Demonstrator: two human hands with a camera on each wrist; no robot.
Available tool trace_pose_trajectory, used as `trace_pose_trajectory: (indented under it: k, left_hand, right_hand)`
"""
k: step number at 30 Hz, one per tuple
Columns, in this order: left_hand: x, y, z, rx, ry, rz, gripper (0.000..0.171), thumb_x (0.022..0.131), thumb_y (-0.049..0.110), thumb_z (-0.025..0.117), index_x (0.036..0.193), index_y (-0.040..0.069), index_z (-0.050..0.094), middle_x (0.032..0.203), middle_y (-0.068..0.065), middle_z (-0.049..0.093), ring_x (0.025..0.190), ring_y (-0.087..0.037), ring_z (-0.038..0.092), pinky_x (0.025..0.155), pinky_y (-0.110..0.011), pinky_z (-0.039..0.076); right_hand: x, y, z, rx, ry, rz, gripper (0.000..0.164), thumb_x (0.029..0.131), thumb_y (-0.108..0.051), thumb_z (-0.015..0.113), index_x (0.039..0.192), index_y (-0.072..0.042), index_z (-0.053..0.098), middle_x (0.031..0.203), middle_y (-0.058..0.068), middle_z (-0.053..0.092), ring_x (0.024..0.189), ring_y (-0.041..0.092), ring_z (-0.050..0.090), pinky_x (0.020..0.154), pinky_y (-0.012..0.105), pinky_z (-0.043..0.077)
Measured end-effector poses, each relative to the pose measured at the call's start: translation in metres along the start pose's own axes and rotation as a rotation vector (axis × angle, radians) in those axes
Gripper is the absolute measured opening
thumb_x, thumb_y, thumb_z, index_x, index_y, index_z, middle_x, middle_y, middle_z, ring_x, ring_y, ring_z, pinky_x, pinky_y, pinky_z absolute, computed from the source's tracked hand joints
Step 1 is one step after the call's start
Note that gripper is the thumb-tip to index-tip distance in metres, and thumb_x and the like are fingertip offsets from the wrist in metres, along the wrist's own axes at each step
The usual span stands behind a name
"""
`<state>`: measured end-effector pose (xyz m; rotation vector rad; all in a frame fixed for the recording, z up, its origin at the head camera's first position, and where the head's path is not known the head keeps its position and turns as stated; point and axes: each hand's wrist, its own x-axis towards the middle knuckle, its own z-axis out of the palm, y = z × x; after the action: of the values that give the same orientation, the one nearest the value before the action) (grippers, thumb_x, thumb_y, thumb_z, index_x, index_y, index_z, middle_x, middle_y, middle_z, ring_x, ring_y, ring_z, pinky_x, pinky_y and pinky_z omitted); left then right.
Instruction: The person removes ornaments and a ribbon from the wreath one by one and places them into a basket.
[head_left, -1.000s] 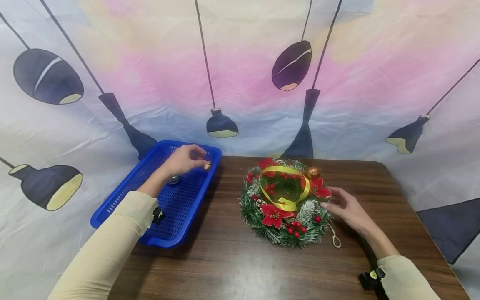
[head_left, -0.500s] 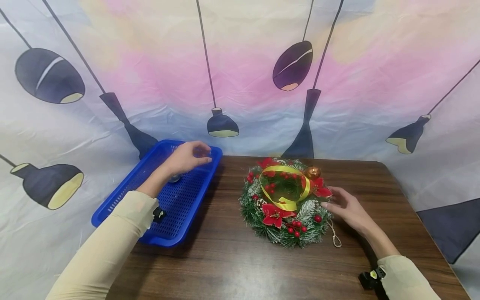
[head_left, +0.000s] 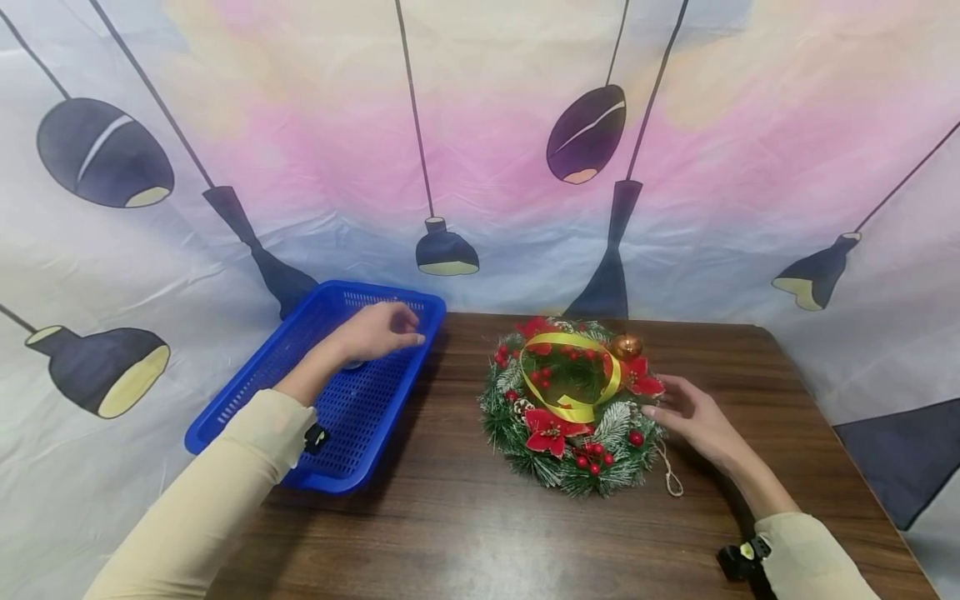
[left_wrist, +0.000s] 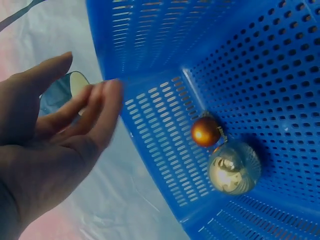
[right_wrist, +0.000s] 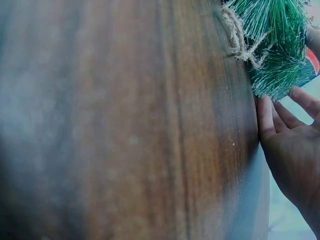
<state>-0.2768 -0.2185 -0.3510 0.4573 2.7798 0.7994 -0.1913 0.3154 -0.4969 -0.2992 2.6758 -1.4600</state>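
Note:
Over the blue basket (head_left: 403, 403), my left hand (head_left: 375, 331) has loose fingers with nothing between them. In the left wrist view, a copper bauble (left_wrist: 204, 132) and a larger pale, shiny bauble (left_wrist: 235, 167) lie inside the basket. My right hand (head_left: 696, 417) touches the right side of a Christmas wreath (head_left: 510, 450), thumb over its top and fingers at its outer edge. Red poinsettias (head_left: 550, 432), berries and frosted greenery cover the wreath. A yellow ribbon (head_left: 575, 412) loops over its middle. Another copper bauble (head_left: 626, 346) sits at its back right.
The wreath lies on a brown wooden table (head_left: 465, 517), with the basket to its left. A twine loop (head_left: 673, 482) hangs from the wreath's right side onto the table. A cloth backdrop (head_left: 495, 183) printed with lamps stands behind the table.
One second ago my left fingers pinched a small copper bauble; now it is gone from them. The left hand has dipped slightly. My right hand and the wreath stay put.

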Motion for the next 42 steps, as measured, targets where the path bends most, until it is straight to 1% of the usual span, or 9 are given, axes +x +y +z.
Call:
trace_pose_trajectory:
  k: [3, 5, 7, 9, 13, 16, 22, 28, 42]
  left_hand:
    - [-0.003, 0.001, 0.001, -0.036, -0.102, -0.073, 0.049, 0.102, 0.032, 0.073, 0.131, -0.006, 0.061, 0.114, -0.022, 0.070, 0.099, -0.035, 0.074, 0.084, -0.044, 0.064]
    - [-0.005, 0.003, 0.002, -0.076, -0.162, -0.111, 0.050, 0.103, 0.032, 0.072, 0.132, -0.006, 0.059, 0.111, -0.022, 0.070, 0.100, -0.036, 0.074, 0.083, -0.043, 0.064]
    - [-0.005, 0.003, 0.005, -0.089, -0.196, -0.118, 0.050, 0.103, 0.031, 0.072, 0.132, -0.007, 0.058, 0.109, -0.021, 0.070, 0.101, -0.035, 0.073, 0.083, -0.043, 0.064]
    - [-0.005, 0.003, 0.007, -0.101, -0.206, -0.109, 0.047, 0.103, 0.027, 0.072, 0.131, -0.008, 0.058, 0.109, -0.020, 0.070, 0.099, -0.034, 0.073, 0.084, -0.044, 0.064]
    - [-0.004, 0.004, 0.010, -0.102, -0.193, -0.092, 0.041, 0.103, 0.019, 0.070, 0.130, -0.010, 0.058, 0.109, -0.020, 0.068, 0.092, -0.029, 0.072, 0.083, -0.046, 0.064]
    - [-0.003, 0.005, 0.012, -0.098, -0.184, -0.102, 0.038, 0.103, 0.017, 0.070, 0.129, -0.009, 0.059, 0.108, -0.020, 0.068, 0.091, -0.028, 0.072, 0.084, -0.046, 0.064]
    - [0.000, 0.006, 0.015, -0.066, -0.157, -0.091, 0.038, 0.104, 0.018, 0.070, 0.129, -0.008, 0.060, 0.113, -0.021, 0.069, 0.095, -0.030, 0.073, 0.080, -0.040, 0.065]
    - [0.007, 0.006, 0.020, -0.010, -0.109, -0.066, 0.040, 0.104, 0.024, 0.069, 0.129, -0.006, 0.061, 0.114, -0.020, 0.071, 0.091, -0.025, 0.074, 0.079, -0.037, 0.064]
    - [0.019, 0.015, 0.029, 0.051, -0.064, -0.043, 0.043, 0.106, 0.030, 0.068, 0.130, -0.004, 0.062, 0.094, -0.010, 0.073, 0.084, -0.020, 0.070, 0.083, -0.042, 0.060]
  right_hand:
    - [0.000, 0.000, 0.000, -0.005, 0.001, 0.002, 0.071, 0.104, -0.034, 0.070, 0.160, -0.002, 0.039, 0.152, 0.028, 0.050, 0.134, 0.048, 0.055, 0.092, 0.020, 0.051]
    - [0.000, 0.000, 0.000, -0.004, 0.001, 0.003, 0.071, 0.104, -0.034, 0.070, 0.160, -0.002, 0.039, 0.152, 0.028, 0.050, 0.134, 0.048, 0.055, 0.093, 0.020, 0.051]
    - [-0.001, 0.001, 0.000, 0.000, 0.002, 0.002, 0.071, 0.104, -0.034, 0.070, 0.160, -0.003, 0.039, 0.152, 0.028, 0.050, 0.134, 0.048, 0.056, 0.092, 0.020, 0.051]
    - [-0.001, 0.001, 0.000, 0.005, 0.002, 0.001, 0.071, 0.104, -0.034, 0.070, 0.160, -0.003, 0.039, 0.152, 0.027, 0.050, 0.134, 0.048, 0.056, 0.092, 0.020, 0.051]
    - [0.000, 0.001, 0.000, 0.007, 0.002, 0.000, 0.071, 0.104, -0.034, 0.071, 0.160, -0.004, 0.039, 0.152, 0.027, 0.050, 0.134, 0.047, 0.056, 0.092, 0.020, 0.051]
    - [0.000, 0.000, 0.000, 0.006, 0.002, 0.001, 0.071, 0.104, -0.034, 0.071, 0.160, -0.004, 0.039, 0.152, 0.027, 0.050, 0.134, 0.047, 0.055, 0.092, 0.020, 0.051]
    - [0.000, -0.001, 0.000, 0.015, 0.006, 0.005, 0.072, 0.104, -0.034, 0.071, 0.160, -0.003, 0.039, 0.152, 0.028, 0.049, 0.133, 0.048, 0.056, 0.091, 0.021, 0.052]
    - [0.001, -0.001, 0.000, 0.012, 0.008, 0.001, 0.071, 0.104, -0.034, 0.071, 0.159, -0.003, 0.040, 0.151, 0.027, 0.051, 0.133, 0.047, 0.057, 0.092, 0.022, 0.052]
    - [0.000, 0.001, 0.000, 0.031, 0.002, 0.002, 0.072, 0.104, -0.033, 0.071, 0.160, -0.003, 0.039, 0.151, 0.028, 0.051, 0.133, 0.048, 0.056, 0.092, 0.021, 0.051]
